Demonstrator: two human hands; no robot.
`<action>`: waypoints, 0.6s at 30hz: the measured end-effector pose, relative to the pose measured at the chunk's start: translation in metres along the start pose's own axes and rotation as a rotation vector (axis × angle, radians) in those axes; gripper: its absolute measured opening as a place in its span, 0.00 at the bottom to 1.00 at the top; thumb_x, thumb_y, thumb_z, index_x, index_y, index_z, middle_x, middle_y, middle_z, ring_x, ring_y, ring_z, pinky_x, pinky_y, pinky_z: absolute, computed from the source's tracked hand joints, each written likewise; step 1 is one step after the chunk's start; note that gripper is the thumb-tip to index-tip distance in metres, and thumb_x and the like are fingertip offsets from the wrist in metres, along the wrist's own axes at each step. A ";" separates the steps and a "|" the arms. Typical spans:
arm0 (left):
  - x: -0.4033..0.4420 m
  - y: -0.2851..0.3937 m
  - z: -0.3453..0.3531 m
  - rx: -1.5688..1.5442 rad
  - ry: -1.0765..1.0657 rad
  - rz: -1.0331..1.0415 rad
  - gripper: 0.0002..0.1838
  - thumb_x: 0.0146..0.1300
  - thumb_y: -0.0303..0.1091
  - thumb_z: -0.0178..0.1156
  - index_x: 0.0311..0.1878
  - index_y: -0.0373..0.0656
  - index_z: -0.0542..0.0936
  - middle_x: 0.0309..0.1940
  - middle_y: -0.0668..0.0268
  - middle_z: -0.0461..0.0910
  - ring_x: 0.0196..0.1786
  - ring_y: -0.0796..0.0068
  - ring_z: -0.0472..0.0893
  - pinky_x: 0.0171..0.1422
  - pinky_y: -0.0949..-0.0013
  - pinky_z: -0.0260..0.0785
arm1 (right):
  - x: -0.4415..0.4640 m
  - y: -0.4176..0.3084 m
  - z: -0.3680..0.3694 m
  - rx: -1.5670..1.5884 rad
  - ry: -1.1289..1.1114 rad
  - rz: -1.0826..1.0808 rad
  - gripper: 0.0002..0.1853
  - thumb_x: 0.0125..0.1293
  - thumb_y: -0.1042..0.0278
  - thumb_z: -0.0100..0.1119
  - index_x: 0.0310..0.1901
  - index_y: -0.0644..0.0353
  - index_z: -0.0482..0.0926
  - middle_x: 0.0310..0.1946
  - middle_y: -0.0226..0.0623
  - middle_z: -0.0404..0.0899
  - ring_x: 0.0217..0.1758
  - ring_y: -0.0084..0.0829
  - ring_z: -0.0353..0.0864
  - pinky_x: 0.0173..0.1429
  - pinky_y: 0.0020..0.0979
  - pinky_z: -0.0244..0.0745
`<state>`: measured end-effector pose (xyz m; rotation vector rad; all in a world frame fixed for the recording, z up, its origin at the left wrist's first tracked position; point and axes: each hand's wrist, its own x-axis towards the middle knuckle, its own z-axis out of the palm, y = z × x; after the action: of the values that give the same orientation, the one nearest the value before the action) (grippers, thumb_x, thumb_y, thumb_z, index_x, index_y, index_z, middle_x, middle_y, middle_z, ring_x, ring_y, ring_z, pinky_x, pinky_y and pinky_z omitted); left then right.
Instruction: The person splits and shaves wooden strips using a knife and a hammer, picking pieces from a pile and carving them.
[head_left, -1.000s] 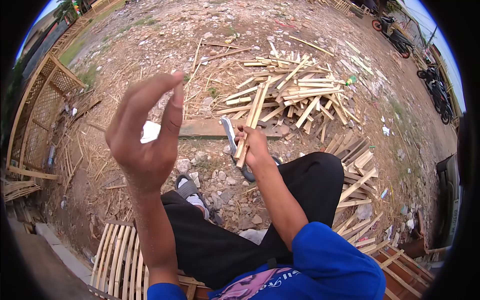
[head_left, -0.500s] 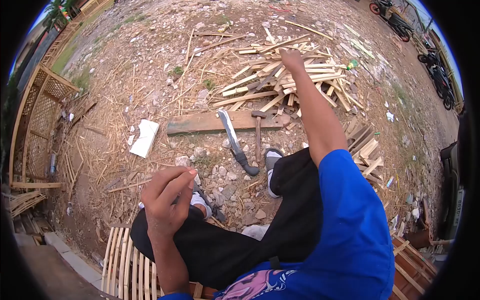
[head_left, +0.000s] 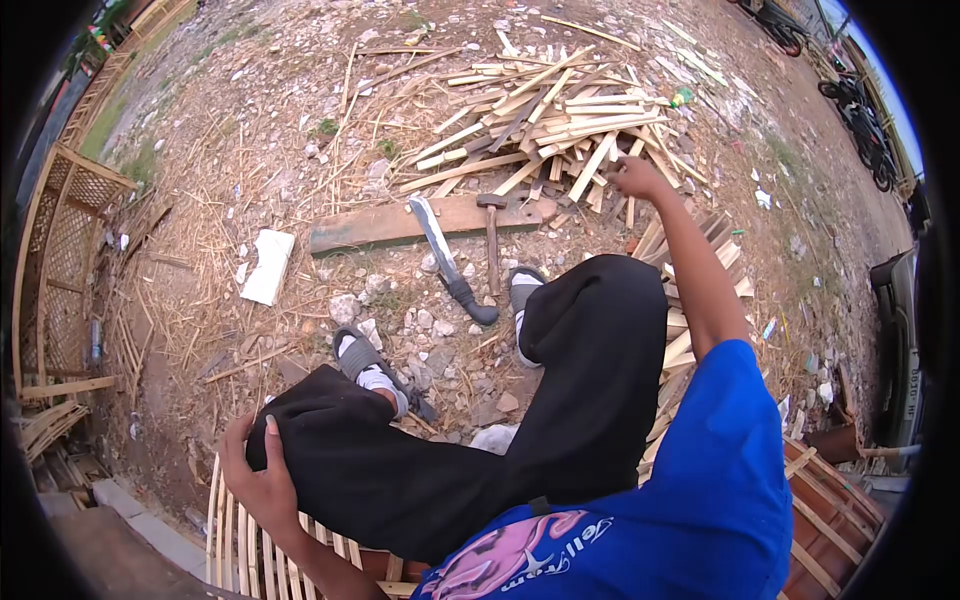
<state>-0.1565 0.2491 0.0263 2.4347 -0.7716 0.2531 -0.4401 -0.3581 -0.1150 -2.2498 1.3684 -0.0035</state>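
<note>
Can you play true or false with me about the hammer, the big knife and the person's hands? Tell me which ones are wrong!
1. The left hand rests on the black trousers. True.
2. The right hand grips the hammer. False: the hammer lies apart from it, and the right hand is near the pile of sticks.
3. The big knife has its blade across the wooden plank. True.
4. The shirt has plain green sleeves. False: it is blue.
5. In the picture, the white slab is left of the big knife. True.
</note>
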 end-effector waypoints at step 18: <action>0.121 -0.078 0.063 0.239 -1.014 -0.014 0.16 0.61 0.41 0.61 0.28 0.35 0.82 0.22 0.58 0.80 0.29 0.66 0.80 0.38 0.60 0.69 | -0.123 -0.024 0.140 0.253 -0.589 0.061 0.19 0.62 0.52 0.59 0.39 0.61 0.86 0.41 0.41 0.86 0.47 0.38 0.84 0.54 0.39 0.76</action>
<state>-0.0128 0.2084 -0.0210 2.7245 -1.1624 -1.0275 -0.4452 -0.1892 -0.1970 -1.7961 1.0433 0.4449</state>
